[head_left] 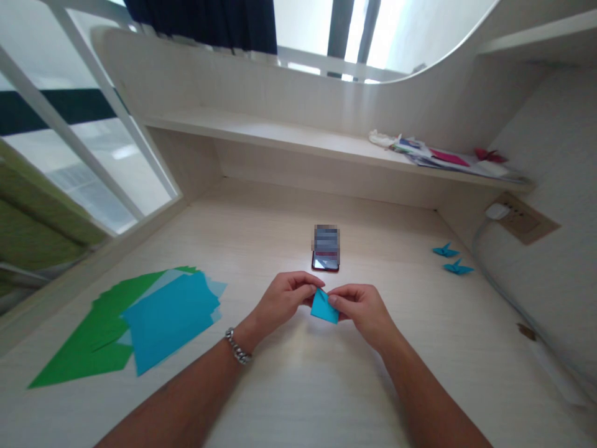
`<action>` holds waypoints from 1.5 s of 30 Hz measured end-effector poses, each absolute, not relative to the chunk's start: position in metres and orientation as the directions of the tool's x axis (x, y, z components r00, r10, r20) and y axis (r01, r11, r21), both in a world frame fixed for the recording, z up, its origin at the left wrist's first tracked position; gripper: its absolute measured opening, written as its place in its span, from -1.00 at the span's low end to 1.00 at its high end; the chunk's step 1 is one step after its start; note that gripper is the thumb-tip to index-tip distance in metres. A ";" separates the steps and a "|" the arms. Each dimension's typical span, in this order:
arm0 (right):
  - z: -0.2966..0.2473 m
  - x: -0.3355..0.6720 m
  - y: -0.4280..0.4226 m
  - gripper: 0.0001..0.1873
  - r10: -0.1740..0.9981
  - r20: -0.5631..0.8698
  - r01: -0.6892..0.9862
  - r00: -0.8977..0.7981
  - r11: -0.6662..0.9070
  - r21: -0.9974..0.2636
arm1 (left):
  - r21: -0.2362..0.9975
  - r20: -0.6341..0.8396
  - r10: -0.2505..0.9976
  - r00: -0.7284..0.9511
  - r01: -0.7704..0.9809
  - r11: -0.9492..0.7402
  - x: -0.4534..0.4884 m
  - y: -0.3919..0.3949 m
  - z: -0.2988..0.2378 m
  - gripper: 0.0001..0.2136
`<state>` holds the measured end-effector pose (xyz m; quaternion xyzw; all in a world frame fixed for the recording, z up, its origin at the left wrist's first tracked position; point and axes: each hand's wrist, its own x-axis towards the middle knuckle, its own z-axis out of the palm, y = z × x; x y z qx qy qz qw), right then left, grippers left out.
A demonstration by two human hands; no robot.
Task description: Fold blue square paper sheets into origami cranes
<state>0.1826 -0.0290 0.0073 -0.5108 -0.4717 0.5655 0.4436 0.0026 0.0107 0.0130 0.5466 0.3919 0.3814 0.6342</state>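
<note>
A small folded piece of blue paper (323, 308) is held just above the pale wooden desk (289, 386) between both hands. My left hand (285, 300) pinches its upper left edge with thumb and fingers closed. On its right side my right hand (361, 308) pinches it, fingers curled together. A chain bracelet (238, 346) sits on my left wrist.
A phone (325, 254) lies just beyond the hands. A stack of blue paper sheets (172, 317) on green sheets (93, 342) lies at the left. Two folded blue paper cranes (451, 259) sit at the right, near a wall socket (515, 218) and cable. Papers (443, 157) rest on the shelf.
</note>
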 end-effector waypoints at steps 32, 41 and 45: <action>0.008 0.178 -0.029 -0.72 0.994 -0.097 0.037 -0.055 -0.095 -0.995 | 0.993 -0.017 0.907 0.420 -0.096 0.063 0.001 0.009 0.017 -0.75; 0.006 0.179 -0.029 -0.74 0.994 -0.089 0.051 -0.067 -0.085 -0.995 | 0.999 0.044 0.922 0.384 -0.032 -0.035 0.002 0.009 0.010 -0.81; 0.006 0.177 -0.030 -0.76 0.995 -0.081 0.041 -0.060 -0.078 -0.996 | 0.998 0.061 0.932 0.358 -0.048 -0.046 0.004 0.008 0.007 -0.82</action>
